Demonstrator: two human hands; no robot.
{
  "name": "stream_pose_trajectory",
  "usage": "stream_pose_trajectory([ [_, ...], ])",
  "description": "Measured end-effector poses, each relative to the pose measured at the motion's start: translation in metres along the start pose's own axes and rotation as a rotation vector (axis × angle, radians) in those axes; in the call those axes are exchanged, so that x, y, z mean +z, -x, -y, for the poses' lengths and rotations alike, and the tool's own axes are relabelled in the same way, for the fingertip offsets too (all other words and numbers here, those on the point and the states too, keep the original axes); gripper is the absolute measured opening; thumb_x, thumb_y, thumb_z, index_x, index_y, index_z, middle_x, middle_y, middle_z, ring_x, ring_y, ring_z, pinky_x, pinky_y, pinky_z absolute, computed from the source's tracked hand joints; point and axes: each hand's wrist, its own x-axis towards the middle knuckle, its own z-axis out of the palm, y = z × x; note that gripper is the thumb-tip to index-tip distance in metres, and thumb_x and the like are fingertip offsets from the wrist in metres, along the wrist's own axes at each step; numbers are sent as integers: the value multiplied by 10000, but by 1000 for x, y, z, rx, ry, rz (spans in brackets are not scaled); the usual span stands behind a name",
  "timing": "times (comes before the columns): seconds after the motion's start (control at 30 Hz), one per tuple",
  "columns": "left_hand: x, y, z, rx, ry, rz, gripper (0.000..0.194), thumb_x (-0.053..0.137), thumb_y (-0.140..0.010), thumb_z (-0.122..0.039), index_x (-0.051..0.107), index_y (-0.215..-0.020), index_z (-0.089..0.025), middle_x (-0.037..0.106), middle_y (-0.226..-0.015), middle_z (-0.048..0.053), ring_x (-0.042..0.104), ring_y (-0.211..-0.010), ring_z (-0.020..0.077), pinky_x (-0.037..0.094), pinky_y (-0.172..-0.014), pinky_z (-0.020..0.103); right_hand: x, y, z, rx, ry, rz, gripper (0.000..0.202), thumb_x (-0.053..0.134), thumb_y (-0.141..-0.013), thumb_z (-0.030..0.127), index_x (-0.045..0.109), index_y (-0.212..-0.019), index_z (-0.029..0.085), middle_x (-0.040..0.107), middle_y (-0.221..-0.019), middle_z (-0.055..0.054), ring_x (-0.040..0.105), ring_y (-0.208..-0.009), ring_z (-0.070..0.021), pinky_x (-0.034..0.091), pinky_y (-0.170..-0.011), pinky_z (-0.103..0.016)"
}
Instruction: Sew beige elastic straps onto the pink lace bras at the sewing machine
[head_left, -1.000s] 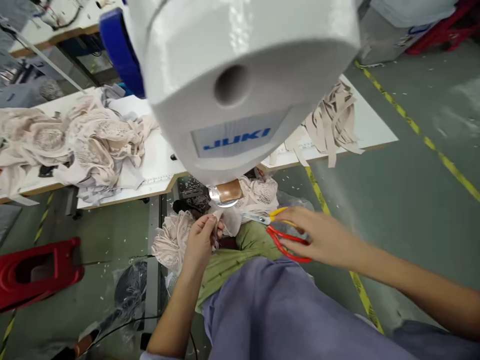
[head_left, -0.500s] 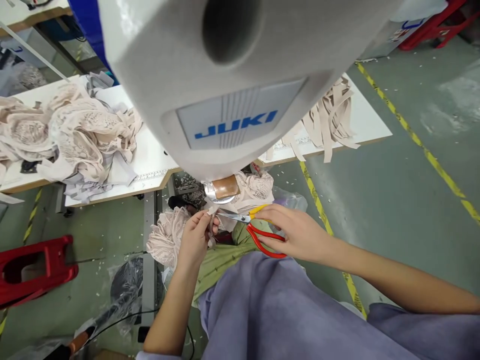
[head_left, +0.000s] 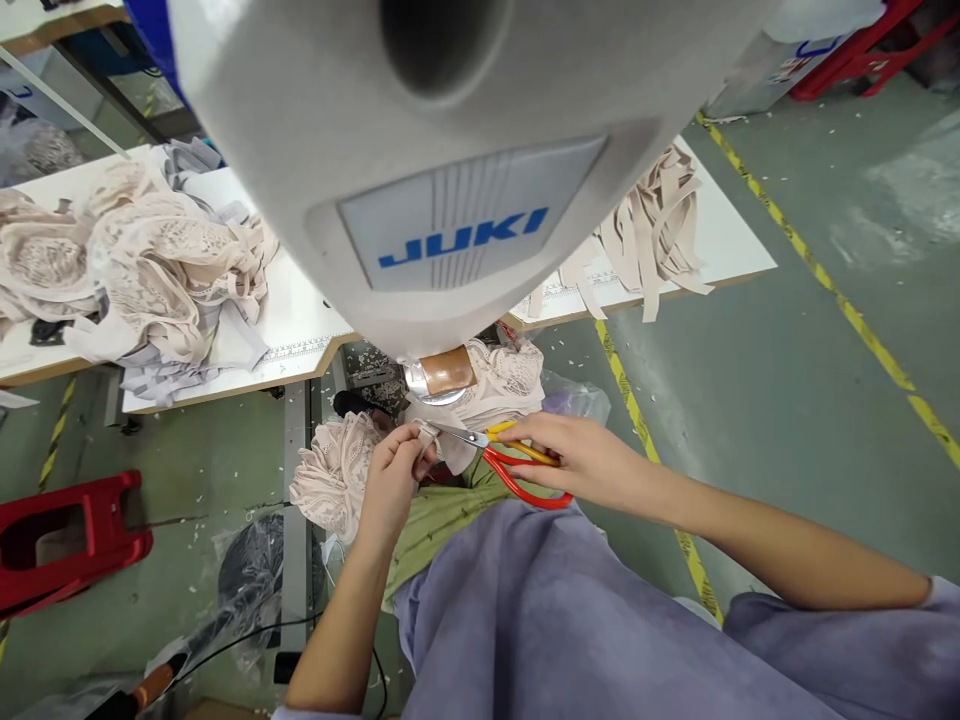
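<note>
My left hand (head_left: 397, 468) pinches a small piece of pale beige fabric (head_left: 427, 437) in front of the sewing machine. My right hand (head_left: 574, 455) is wrapped round the handles of scissors (head_left: 529, 468), one yellow and one red. Their blades point left, with the tips at the fabric beside my left fingertips. Beige lace garments (head_left: 502, 375) lie just beyond both hands, under the machine head. A bundle of pleated beige lace (head_left: 334, 475) hangs to the left of my left hand.
A white sewing machine head (head_left: 450, 200) fills the upper middle. Lace pieces (head_left: 165, 260) are piled on the white table (head_left: 300, 315) at left; beige straps (head_left: 652, 235) hang over its right part. A red stool (head_left: 75, 540) stands at the lower left.
The scissor handles have moved closer together and the blades have closed further at the fabric. My right hand has shifted slightly left. The whole view has shifted a little.
</note>
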Motion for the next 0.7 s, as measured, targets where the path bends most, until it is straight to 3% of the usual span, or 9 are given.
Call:
stream_pose_trajectory([
  [0.13,-3,0,1,6,98,-12,326,673,-789,-424,504,-661,-176,405,-551,-74,270,-454,39,191,-453,187,1,12,1,91,-56,-68,275,622,-840,332,634,-1097,235,683,-877,-34,595,-625,-155,465,-581,-281],
  [0.27,-4,0,3,35,133,-46,400,745,-732,-475,494,-642,-176,416,-525,-79,318,-447,35,247,-460,179,10,12,6,91,-86,-53,397,688,-743,299,578,-1118,229,671,-1030,-63,631,-760,-182,498,-672,-308],
  [0.47,-1,6,2,75,55,-96,332,746,-765,-449,606,-716,-152,579,-616,-31,491,-512,56,382,-514,182,23,-9,16,109,-106,-32,407,683,-750,323,582,-1133,226,665,-1079,-67,650,-886,-217,506,-786,-357],
  [0.7,-8,8,1,120,-98,-139,289,669,-852,-406,612,-721,-154,604,-647,-23,527,-543,67,421,-549,190,23,-23,16,144,-132,23,346,662,-823,346,634,-1149,233,690,-1065,-57,648,-916,-217,494,-809,-353],
])
